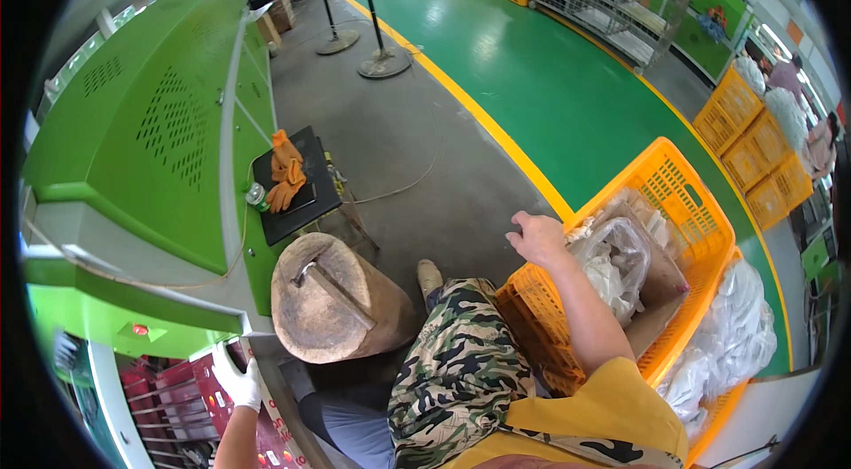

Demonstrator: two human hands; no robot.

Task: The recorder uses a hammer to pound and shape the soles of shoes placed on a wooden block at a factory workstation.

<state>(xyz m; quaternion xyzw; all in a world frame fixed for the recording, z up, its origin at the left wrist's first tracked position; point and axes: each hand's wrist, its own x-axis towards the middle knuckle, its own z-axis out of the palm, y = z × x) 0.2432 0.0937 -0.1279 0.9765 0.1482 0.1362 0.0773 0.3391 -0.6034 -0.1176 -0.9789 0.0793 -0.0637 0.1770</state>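
Note:
My left hand [238, 378], in a white glove, is at the lower left beside a red printed cardboard panel [213, 394] at the opening of the green machine. Its fingers look stretched out, and I cannot tell how firmly they touch the panel. My bare right hand [539, 240] reaches out at the near left side of an orange plastic crate [700, 203], its fingers loosely bent and apart, with nothing in them. Inside the crate lie clear plastic bags [612, 269] and a piece of brown cardboard [665, 278]. A camouflage apron [461, 363] covers my lap.
A wooden stump [301, 327] with a hammer [341, 296] on it stands between me and the green machine [133, 141]. Orange gloves [285, 172] lie on a small black table [324, 190]. Ahead are standing fans [383, 61]; more plastic bags [727, 336] sit at right.

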